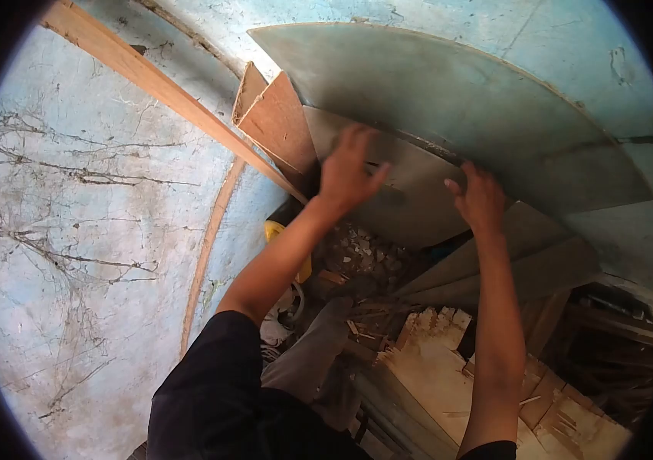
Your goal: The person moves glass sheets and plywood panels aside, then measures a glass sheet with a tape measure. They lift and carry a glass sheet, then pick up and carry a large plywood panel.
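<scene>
A large grey-green board [449, 100] with a curved edge leans against the blue wall. Below it stands a smaller grey board [418, 203]. My left hand [351, 170] is over the smaller board's left part, fingers spread, slightly blurred, with nothing held. At the right end of that board's top edge is my right hand [478, 198], thumb apart from the fingers; its fingertips touch or nearly touch the edge. Brown board pieces [277, 119] stand just left of the boards.
A long wooden strip [165, 88] slants across the upper left. Rubble [365, 249] lies on the floor below the boards. Broken plywood [434, 372] is stacked at the lower right, near more boards [526, 253]. Something yellow [273, 231] is by the left wall [58, 307].
</scene>
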`<state>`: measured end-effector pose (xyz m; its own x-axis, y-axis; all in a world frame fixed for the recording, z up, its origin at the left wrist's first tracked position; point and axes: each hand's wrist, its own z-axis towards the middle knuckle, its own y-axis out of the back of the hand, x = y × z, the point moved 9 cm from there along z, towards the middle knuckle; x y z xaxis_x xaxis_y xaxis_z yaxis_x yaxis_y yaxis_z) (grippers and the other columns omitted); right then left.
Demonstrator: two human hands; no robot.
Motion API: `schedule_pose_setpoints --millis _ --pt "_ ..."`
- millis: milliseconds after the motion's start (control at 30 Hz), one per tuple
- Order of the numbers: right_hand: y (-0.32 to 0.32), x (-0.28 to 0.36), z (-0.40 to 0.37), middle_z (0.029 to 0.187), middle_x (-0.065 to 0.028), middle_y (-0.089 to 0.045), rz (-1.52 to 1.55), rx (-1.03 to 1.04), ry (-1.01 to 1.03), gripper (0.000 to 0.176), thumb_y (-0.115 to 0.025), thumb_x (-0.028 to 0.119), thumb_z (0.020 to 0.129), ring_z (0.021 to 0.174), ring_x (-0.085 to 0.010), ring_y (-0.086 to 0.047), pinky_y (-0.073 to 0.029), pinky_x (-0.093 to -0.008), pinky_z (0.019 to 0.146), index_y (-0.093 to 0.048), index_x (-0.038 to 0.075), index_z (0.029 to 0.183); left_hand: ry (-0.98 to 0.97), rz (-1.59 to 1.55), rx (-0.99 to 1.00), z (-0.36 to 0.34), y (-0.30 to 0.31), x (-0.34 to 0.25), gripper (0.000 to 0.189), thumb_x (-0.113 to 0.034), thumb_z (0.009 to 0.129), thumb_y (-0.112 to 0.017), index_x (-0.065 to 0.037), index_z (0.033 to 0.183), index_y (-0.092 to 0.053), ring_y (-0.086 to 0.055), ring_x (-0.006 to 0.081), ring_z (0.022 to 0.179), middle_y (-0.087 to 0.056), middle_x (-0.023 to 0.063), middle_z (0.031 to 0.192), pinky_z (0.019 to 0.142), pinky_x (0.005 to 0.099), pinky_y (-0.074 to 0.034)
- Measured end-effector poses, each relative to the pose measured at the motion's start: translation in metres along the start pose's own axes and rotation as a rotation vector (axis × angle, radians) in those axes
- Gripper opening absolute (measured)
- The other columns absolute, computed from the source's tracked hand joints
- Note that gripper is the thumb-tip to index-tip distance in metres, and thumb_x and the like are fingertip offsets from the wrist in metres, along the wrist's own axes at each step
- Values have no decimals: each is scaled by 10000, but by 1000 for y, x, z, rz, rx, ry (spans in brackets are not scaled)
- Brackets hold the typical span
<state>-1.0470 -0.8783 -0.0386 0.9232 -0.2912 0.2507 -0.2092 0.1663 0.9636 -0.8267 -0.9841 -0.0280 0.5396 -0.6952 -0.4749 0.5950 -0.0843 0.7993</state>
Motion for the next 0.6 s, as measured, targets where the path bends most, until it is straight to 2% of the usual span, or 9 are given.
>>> schedule_pose_setpoints --millis 67,133,167,233,267,333,433,533,600 --pt "-3 0 4 1035 -142 -710 15 30 -19 425 -789 368 851 1000 -379 -670 -532 -499 836 -645 66 1114 232 84 -164 -25 31 60 779 -231 780 -839 -51 1426 -443 -585 375 1203 -509 181 1384 938 443 -538" --pt "-4 0 6 1046 -145 -711 27 61 -48 449 -792 396 846 998 -382 -673 -535 -499 829 -644 61 1105 452 -51 -211 -46 57 97 861 -239 791 -846 -28 1488 -388 -603 320 1147 -529 186 1382 926 395 -530" --pt "-4 5 8 1041 -150 -712 33 66 -36 460 -795 407 840 994 -383 -676 -536 -497 825 -653 61 1108 456 -53 -205 -49 65 106 861 -239 791 -846 -28 1488 -388 -603 320 1147 -529 186 1382 926 395 -530" --pt "-8 8 11 1036 -155 -714 36 83 -23 471 -798 418 834 990 -385 -679 -537 -495 820 -663 61 1111 511 -66 -234 -55 75 127 945 -223 784 -862 -22 1539 -330 -644 256 980 -547 171 1396 856 362 -542" --pt "-8 11 13 1032 -155 -717 55 57 0 475 -801 427 827 985 -384 -680 -538 -494 814 -679 63 1105 520 -68 -231 -55 75 134 945 -223 784 -862 -22 1539 -330 -644 256 980 -547 171 1396 856 362 -542" --pt "-9 17 17 1028 -155 -720 73 38 26 479 -805 437 820 980 -384 -680 -538 -492 809 -695 64 1100 572 -74 -269 -53 77 150 949 -211 781 -870 -11 1540 -336 -639 200 796 -553 144 1413 771 328 -546" --pt "-11 23 18 1001 -151 -729 64 39 22 447 -802 428 821 958 -378 -687 -541 -484 794 -723 65 1069 552 -113 -242 -43 66 158 915 -230 797 -867 -3 1526 -363 -631 164 720 -566 117 1405 723 318 -546" --pt "-13 28 13 989 -167 -734 41 33 -39 428 -784 446 842 986 -392 -690 -544 -486 799 -736 74 1047 541 -154 -225 -40 54 157 870 -278 818 -867 8 1501 -411 -631 150 757 -591 136 1360 729 303 -542" --pt "-8 31 6 926 -160 -731 -23 -52 -108 377 -785 398 847 930 -390 -697 -545 -490 759 -731 72 1029 535 -157 -205 -44 47 161 863 -291 825 -867 14 1496 -419 -629 142 765 -599 142 1346 730 300 -542"
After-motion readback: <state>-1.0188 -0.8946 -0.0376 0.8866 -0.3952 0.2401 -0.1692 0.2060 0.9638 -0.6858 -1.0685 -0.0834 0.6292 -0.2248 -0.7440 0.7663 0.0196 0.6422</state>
